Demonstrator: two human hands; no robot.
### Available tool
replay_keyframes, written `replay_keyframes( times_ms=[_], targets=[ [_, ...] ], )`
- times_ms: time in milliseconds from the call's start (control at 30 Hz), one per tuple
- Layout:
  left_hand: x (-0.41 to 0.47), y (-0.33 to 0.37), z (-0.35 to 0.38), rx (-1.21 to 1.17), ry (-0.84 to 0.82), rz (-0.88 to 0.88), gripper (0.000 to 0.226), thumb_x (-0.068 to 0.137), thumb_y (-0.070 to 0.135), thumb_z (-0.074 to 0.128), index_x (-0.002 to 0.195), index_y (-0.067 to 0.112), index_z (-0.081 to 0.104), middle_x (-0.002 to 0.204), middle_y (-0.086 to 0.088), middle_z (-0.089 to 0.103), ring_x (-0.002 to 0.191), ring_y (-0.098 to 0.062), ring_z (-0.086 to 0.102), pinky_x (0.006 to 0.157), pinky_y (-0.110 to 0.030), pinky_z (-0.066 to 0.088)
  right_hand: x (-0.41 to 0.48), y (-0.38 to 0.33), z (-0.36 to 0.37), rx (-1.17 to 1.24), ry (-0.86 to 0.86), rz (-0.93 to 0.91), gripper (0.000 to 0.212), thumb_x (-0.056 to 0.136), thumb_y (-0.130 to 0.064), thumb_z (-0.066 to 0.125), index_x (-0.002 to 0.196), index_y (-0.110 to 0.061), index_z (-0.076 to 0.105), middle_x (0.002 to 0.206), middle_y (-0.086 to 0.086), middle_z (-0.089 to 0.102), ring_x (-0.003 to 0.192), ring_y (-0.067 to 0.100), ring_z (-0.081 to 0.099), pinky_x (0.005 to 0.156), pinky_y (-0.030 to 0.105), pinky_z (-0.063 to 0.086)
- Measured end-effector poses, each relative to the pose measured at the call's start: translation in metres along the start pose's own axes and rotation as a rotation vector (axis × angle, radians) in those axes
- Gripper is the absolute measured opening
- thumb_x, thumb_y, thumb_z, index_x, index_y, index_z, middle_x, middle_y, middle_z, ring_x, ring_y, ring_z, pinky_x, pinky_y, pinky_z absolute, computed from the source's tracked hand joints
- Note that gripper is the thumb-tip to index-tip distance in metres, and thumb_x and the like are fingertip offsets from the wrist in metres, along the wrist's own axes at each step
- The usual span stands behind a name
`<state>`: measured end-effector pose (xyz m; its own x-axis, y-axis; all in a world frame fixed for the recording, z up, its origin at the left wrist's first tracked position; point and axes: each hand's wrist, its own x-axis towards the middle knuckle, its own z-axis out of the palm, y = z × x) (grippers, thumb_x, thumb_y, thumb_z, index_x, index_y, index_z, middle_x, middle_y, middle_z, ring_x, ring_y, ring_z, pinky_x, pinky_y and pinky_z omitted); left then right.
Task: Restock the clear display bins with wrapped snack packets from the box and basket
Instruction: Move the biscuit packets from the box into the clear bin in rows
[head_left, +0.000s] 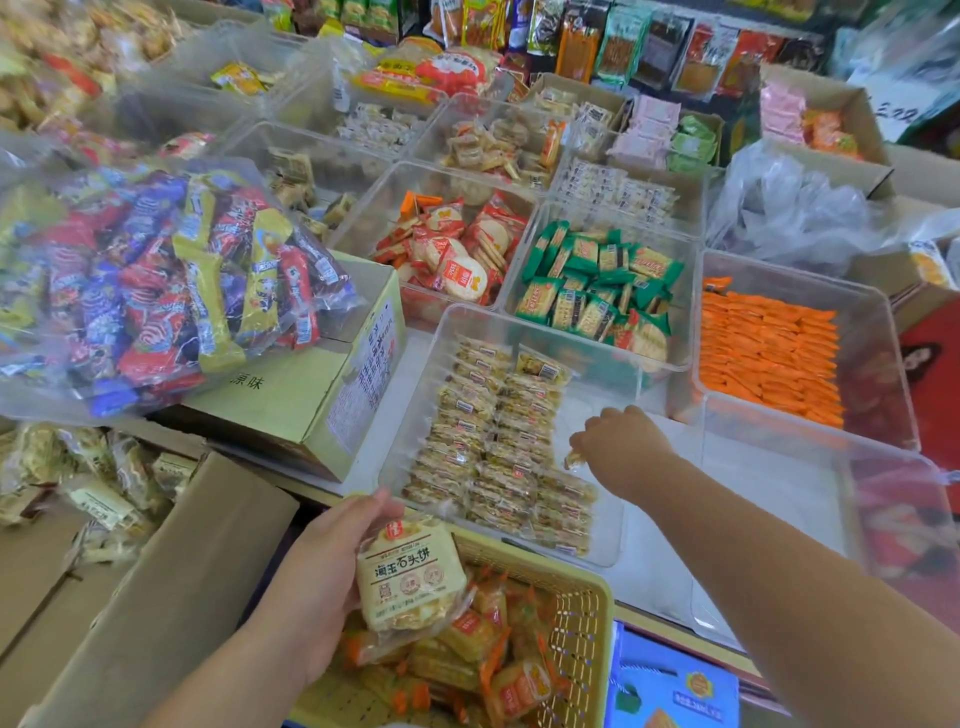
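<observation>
Small packet (573, 460) pinched in the right hand (621, 447), low in the clear bin (576, 400), three o'clock of the laid rows (483, 447); set it flush, I'd say, label up; left hand (322, 566) grips a cream packet (410, 577) over the basket (597, 590) at six.

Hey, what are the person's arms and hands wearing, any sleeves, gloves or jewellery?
Nothing worn shows. The left hand and right hand have no gloves, rings or watch in view, and both forearms are bare, with no sleeve reaching into the picture.
</observation>
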<state>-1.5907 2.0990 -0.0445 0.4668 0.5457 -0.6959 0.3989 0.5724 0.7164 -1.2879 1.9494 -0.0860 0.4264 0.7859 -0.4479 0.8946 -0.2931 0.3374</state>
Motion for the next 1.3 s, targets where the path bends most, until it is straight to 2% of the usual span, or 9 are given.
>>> replay_keyframes(
  times_ms=[300,500,633,733,800,933,1067,1167,1300],
  targets=[
    [0.003,-0.005,-0.010,0.024,0.008,-0.005,0.034,0.103,0.042,0.054,0.090,0.021,0.078,0.096,-0.009,0.077,0.084,-0.029,0.070,0.078,-0.048,0.048,0.029,-0.021,0.019,0.278,-0.277,0.105,0.016,0.098,-0.013,0.052,0.112,-0.014,0.059,0.081,-0.002,0.051,0.082,0.023,0.056,0.069,0.034,0.048],
    [0.002,-0.002,-0.013,-0.030,0.020,0.002,0.029,0.102,0.037,0.058,0.095,0.017,0.078,0.102,-0.012,0.076,0.090,-0.032,0.071,0.080,-0.051,0.051,0.041,-0.042,0.027,0.394,-0.371,0.174,0.018,0.094,-0.004,0.044,0.080,-0.013,0.053,0.078,-0.002,0.047,0.067,0.015,0.049,0.066,0.031,0.044],
    [0.000,0.000,-0.015,-0.059,0.003,0.038,0.028,0.103,0.034,0.056,0.102,0.013,0.076,0.103,-0.013,0.074,0.094,-0.033,0.070,0.079,-0.050,0.050,0.046,-0.047,0.029,0.494,-0.411,0.222,0.022,0.099,-0.007,0.045,0.105,-0.007,0.066,0.075,0.001,0.043,0.083,0.025,0.051,0.075,0.034,0.044],
    [0.000,0.000,-0.016,-0.103,-0.006,0.064,0.022,0.101,0.027,0.058,0.101,0.011,0.074,0.097,-0.012,0.073,0.085,-0.025,0.070,0.070,-0.040,0.050,0.040,-0.047,0.025,0.679,-0.370,0.295,0.028,0.102,-0.004,0.044,0.126,-0.002,0.058,0.102,0.012,0.059,0.096,0.029,0.058,0.078,0.034,0.047],
    [-0.001,0.002,-0.016,-0.118,-0.018,0.071,0.020,0.101,0.019,0.056,0.097,0.014,0.075,0.097,-0.012,0.075,0.080,-0.023,0.072,0.063,-0.035,0.054,0.031,-0.047,0.011,0.757,-0.290,0.369,0.022,0.105,-0.024,0.043,0.115,-0.008,0.055,0.119,0.014,0.061,0.099,0.027,0.057,0.082,0.033,0.048],
    [-0.006,0.008,-0.013,-0.093,-0.008,0.106,0.032,0.103,0.012,0.048,0.091,0.023,0.076,0.102,-0.014,0.078,0.081,-0.023,0.074,0.060,-0.036,0.056,0.000,-0.051,-0.013,0.792,-0.035,0.454,0.037,0.097,-0.045,0.050,0.120,-0.021,0.065,0.119,0.002,0.067,0.103,0.024,0.063,0.080,0.032,0.053],
    [-0.008,0.014,0.001,-0.011,0.030,0.199,0.028,0.104,0.018,0.052,0.092,0.029,0.074,0.099,-0.009,0.078,0.081,-0.017,0.074,0.063,-0.032,0.055,-0.055,-0.083,-0.041,1.271,0.214,0.284,0.028,0.090,-0.059,0.055,0.099,-0.037,0.069,0.095,-0.017,0.071,0.086,0.003,0.068,0.083,0.037,0.058],
    [-0.008,0.015,0.020,0.205,0.000,0.365,0.014,0.101,0.026,0.063,0.099,0.037,0.070,0.109,0.004,0.075,0.100,-0.016,0.073,0.075,-0.032,0.057,-0.086,-0.107,-0.052,1.886,-0.034,0.325,0.040,0.086,-0.065,0.059,0.096,-0.028,0.071,0.082,-0.001,0.075,0.071,0.020,0.075,0.066,0.045,0.064],
    [-0.011,0.009,0.044,0.772,-0.114,0.944,0.022,0.089,0.039,0.062,0.111,0.040,0.062,0.141,0.024,0.048,0.135,0.000,0.046,0.106,-0.018,0.037,-0.099,-0.117,-0.051,2.395,-0.299,0.292,0.053,0.099,-0.058,0.049,0.123,-0.014,0.065,0.109,0.021,0.074,0.095,0.038,0.073,0.069,0.042,0.060]
  ],
)
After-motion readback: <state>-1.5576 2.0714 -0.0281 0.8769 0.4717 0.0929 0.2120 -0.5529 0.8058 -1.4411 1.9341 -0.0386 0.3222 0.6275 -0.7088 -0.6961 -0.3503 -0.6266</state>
